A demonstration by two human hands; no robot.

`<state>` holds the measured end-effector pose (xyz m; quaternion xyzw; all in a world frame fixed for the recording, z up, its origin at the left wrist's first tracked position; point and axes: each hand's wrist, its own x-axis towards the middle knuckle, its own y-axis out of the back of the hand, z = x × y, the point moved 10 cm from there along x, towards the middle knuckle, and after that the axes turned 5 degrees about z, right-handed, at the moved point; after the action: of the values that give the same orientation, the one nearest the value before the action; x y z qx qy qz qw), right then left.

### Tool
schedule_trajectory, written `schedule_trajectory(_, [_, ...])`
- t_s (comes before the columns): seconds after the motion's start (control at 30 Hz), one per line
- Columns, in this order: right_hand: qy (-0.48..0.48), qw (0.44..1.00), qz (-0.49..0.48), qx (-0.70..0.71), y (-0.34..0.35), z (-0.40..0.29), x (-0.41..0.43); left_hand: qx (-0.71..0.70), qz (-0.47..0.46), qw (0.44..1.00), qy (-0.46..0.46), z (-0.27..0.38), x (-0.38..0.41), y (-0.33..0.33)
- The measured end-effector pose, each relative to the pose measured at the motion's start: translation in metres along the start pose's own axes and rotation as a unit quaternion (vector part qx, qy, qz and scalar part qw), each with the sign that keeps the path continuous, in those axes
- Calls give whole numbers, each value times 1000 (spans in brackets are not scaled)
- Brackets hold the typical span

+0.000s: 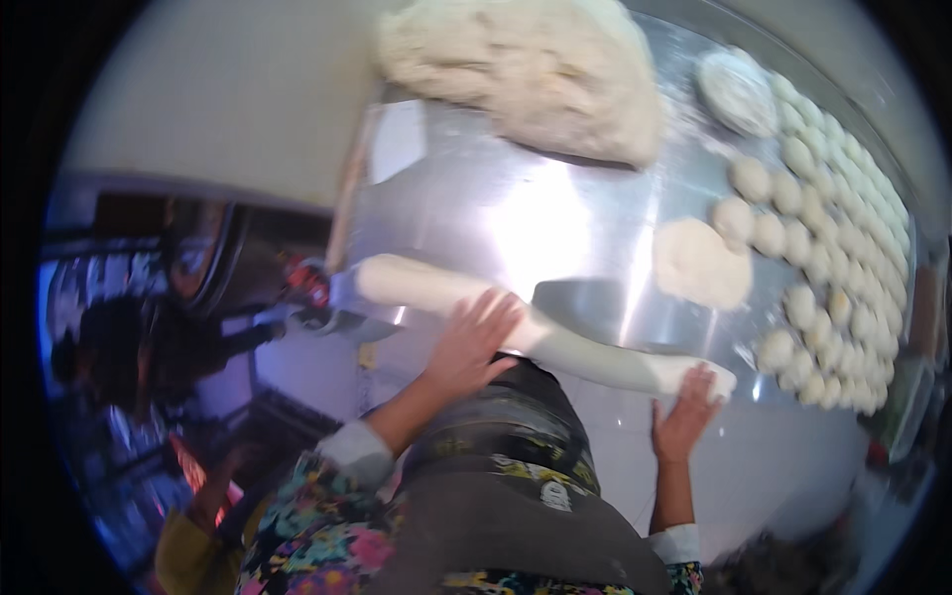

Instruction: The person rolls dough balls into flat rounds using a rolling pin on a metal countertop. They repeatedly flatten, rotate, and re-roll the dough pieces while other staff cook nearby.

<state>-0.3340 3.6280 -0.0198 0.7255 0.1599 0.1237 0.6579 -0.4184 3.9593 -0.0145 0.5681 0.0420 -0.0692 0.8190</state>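
A long, thick rope of dough (595, 355) lies along the near edge of a shiny metal table (461, 193). My left hand (476, 338) rests flat on it left of its middle, fingers spread. Over its right end lies my right hand (688, 416), palm down with the fingers fairly straight. Neither hand is closed around the dough. A flat round of dough (703, 264) sits on the metal beyond my right hand. At the far side of the table is a large mass of dough (535, 74).
Many dough balls (848, 238) crowd the table's right side. Near them stands a floury white mound (738, 93). A white flat scraper-like piece (398, 141) lies by the left edge. To the left, a person in dark clothing (149, 349) and another person's yellow sleeve (195, 550) are visible.
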Motion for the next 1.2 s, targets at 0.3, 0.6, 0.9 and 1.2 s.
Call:
schedule_trajectory(0.3, [69, 992, 95, -56, 25, -1, 151, -44, 240, 970, 10, -57, 119, 74])
schedule_trajectory(0.6, [257, 961, 88, 56, 60, -239, 75, -44, 272, 952, 134, -132, -17, 81])
schedule_trajectory(0.9, [331, 931, 143, 58, 8, -272, 184, 18, 348, 923, 162, -214, 71, 70])
schedule_trajectory(1.2, [394, 916, 66, 36, 11, -330, 43, -130, 286, 947, 64, -129, -115, 51])
